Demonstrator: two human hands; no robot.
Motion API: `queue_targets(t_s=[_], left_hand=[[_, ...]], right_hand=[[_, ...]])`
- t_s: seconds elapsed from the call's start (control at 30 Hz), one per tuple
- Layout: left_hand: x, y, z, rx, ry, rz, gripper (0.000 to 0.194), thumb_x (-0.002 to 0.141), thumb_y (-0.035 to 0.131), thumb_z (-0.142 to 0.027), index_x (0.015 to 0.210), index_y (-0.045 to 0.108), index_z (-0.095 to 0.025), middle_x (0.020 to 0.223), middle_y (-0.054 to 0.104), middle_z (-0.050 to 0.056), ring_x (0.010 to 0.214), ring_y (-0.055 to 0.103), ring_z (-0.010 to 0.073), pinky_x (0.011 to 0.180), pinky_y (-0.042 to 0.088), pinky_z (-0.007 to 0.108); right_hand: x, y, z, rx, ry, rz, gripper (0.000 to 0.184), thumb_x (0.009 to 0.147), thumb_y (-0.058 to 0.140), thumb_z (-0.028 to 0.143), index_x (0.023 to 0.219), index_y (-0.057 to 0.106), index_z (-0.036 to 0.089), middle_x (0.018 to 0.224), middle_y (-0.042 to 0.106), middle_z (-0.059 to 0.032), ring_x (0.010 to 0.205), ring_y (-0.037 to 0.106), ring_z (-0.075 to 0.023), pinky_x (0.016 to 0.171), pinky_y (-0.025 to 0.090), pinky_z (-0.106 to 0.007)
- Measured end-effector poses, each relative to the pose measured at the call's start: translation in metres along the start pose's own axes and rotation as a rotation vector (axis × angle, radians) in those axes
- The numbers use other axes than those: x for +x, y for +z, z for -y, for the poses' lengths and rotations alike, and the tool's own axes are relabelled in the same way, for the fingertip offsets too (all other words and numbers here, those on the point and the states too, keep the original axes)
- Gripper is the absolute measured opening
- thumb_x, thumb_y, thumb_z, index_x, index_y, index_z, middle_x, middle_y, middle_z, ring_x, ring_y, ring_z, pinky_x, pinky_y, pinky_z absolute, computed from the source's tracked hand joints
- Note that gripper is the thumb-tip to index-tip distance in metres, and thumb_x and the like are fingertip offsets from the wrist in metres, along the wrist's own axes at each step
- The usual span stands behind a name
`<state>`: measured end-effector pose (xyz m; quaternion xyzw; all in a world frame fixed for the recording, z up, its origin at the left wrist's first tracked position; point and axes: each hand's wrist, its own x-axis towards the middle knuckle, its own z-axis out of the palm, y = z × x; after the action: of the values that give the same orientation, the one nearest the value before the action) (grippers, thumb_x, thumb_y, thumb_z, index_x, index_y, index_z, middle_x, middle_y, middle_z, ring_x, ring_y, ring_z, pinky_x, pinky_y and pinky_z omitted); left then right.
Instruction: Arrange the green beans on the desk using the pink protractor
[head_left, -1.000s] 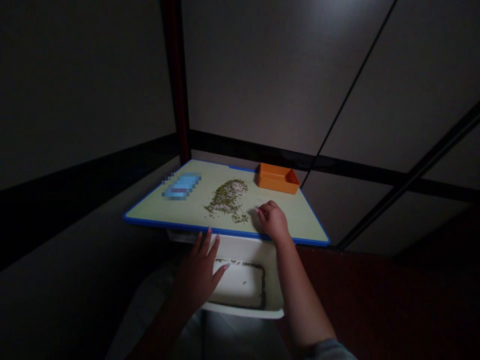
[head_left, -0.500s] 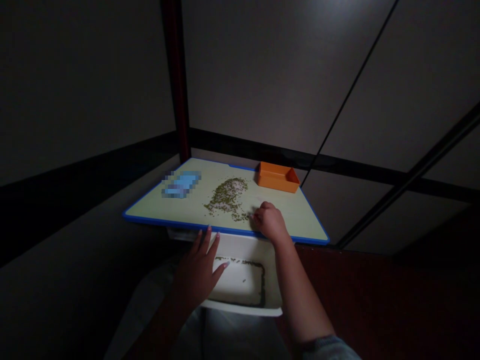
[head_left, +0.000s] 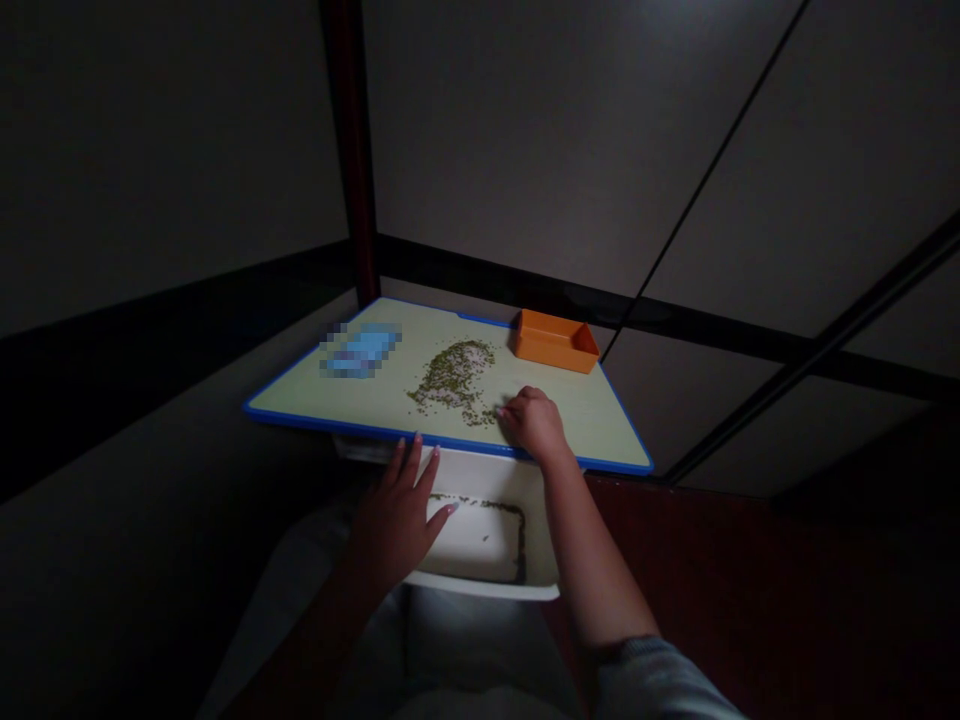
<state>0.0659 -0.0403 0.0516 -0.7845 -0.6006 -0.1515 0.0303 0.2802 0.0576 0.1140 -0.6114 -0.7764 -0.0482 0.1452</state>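
Small green beans or seeds [head_left: 450, 378], mixed with paler bits, lie spread over the middle of a pale yellow board [head_left: 585, 425] with a blue rim. My right hand [head_left: 532, 415] rests low on the board, at the right edge of the scatter. Its fingers are curled together at a few stray grains; whatever they pinch is too small to make out. My left hand [head_left: 401, 515] has its fingers spread, their tips at the board's front edge. Below it sits a white bin [head_left: 517, 592] with some green grains along the edges of its floor.
An orange open box [head_left: 555, 343] stands at the board's back right corner. A blurred light-blue item [head_left: 364, 350] lies on the left of the board. Pale panelled walls [head_left: 525, 150] rise behind and to the left. A dark red floor [head_left: 712, 590] shows at right.
The whole view has shifted, so the board and bin appear slightly higher. My right hand keeps its curled fingers at the right edge of the grains. My left hand stays spread at the front edge.
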Motion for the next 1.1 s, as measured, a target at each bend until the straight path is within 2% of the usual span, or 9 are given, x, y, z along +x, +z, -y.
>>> queue_targets(t_s=[0.27, 0.53, 1.1], left_hand=[[0.001, 0.003, 0.001, -0.025, 0.004, -0.027, 0.068, 0.084, 0.045, -0.048, 0.140, 0.038, -0.011, 0.154, 0.030, 0.016, 0.144, 0.024, 0.0320, 0.104, 0.043, 0.044], [0.000, 0.006, 0.002, -0.038, 0.003, -0.056, 0.067, 0.083, 0.045, -0.049, 0.140, 0.038, -0.015, 0.154, 0.031, 0.013, 0.144, 0.027, 0.0308, 0.104, 0.042, 0.043], [-0.002, 0.015, 0.005, -0.061, 0.013, -0.096, 0.072, 0.084, 0.043, -0.054, 0.143, 0.033, -0.013, 0.154, 0.032, 0.012, 0.145, 0.024, 0.0294, 0.107, 0.040, 0.041]], right_hand=[[-0.003, -0.003, 0.002, 0.026, -0.002, 0.014, 0.025, 0.091, 0.053, 0.035, 0.095, 0.073, 0.021, 0.097, 0.063, -0.0075, 0.095, 0.055, -0.0187, 0.081, 0.039, -0.027], [0.000, 0.005, -0.002, 0.037, -0.031, -0.020, 0.027, 0.092, 0.053, 0.036, 0.093, 0.074, 0.020, 0.092, 0.062, -0.0074, 0.089, 0.056, -0.0173, 0.079, 0.040, -0.025], [0.008, 0.012, -0.004, 0.095, -0.066, -0.036, 0.024, 0.091, 0.054, 0.033, 0.090, 0.074, 0.018, 0.088, 0.063, -0.0068, 0.084, 0.056, -0.0159, 0.077, 0.040, -0.024]])
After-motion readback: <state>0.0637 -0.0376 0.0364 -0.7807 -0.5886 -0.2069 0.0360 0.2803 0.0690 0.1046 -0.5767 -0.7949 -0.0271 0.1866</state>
